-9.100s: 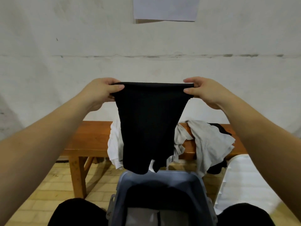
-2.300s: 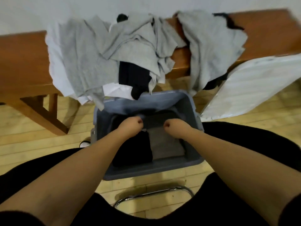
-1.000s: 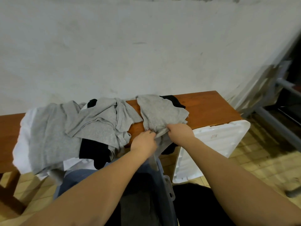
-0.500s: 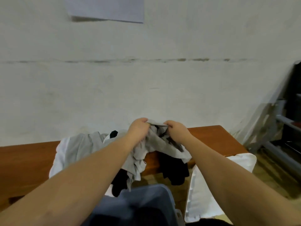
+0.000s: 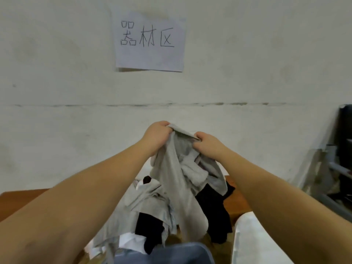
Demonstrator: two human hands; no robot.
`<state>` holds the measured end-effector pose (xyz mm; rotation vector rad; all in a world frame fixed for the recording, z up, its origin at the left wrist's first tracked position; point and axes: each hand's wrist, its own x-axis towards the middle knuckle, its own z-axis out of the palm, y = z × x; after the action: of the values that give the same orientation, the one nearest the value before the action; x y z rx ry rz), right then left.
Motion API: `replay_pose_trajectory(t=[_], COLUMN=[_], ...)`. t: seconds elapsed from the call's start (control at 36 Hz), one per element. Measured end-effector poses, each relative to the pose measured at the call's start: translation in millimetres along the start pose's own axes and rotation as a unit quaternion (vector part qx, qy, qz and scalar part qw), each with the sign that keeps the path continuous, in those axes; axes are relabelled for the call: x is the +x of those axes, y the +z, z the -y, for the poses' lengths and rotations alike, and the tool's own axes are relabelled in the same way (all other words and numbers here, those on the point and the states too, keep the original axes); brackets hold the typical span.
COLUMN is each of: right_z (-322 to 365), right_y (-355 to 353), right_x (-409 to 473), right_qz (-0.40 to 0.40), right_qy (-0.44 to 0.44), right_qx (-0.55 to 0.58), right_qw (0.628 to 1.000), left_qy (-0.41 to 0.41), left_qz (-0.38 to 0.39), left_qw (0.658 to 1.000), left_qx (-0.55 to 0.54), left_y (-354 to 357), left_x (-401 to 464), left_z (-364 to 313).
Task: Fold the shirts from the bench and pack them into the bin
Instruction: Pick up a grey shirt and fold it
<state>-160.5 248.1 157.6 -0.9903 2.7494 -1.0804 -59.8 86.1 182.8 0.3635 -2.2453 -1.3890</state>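
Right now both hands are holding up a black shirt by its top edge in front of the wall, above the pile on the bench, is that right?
Not quite: the shirt is grey, not black. The head view shows the left hand and right hand gripping the top edge of a grey shirt in front of the wall, above the pile on the bench.

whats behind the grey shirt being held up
Behind the grey shirt, gripped by the left hand and right hand, a black garment hangs off the wooden bench. How far that garment and the bench extend behind the shirt is hidden.
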Motion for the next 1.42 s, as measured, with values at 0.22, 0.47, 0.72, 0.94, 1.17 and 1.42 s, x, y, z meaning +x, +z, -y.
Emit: replay_pose_trajectory(t=[0.22, 0.47, 0.72, 0.94, 1.17, 1.42], right_z=[-2, -1, 0, 52, 85, 83], right_y=[-6, -4, 14, 10, 24, 57], right_x=[-13, -23, -29, -24, -25, -37], right_qz=[-0.008, 0.002, -0.017, -0.059, 0.05, 0.118], right_qy=[0.061, 0.064, 0.04, -0.044, -0.073, -0.052], right_qx=[-0.034, -0.02, 0.089, 0.228, 0.339, 0.355], right_qw=[0.998, 0.998, 0.995, 0.971, 0.936, 0.926], left_qy=[0.039, 0.042, 0.005, 0.0, 0.006, -0.074], left_qz=[-0.065, -0.109, -0.143, -0.194, 0.053, 0.169], left_qw=[0.996, 0.993, 0.99, 0.98, 0.998, 0.978], left_qx=[-0.042, -0.032, -0.019, 0.041, -0.03, -0.094], left_y=[-61, -119, -155, -170, -130, -64], left_x=[-10, -27, -46, -50, -67, -79], left_z=[-18, -15, 16, 23, 32, 48])
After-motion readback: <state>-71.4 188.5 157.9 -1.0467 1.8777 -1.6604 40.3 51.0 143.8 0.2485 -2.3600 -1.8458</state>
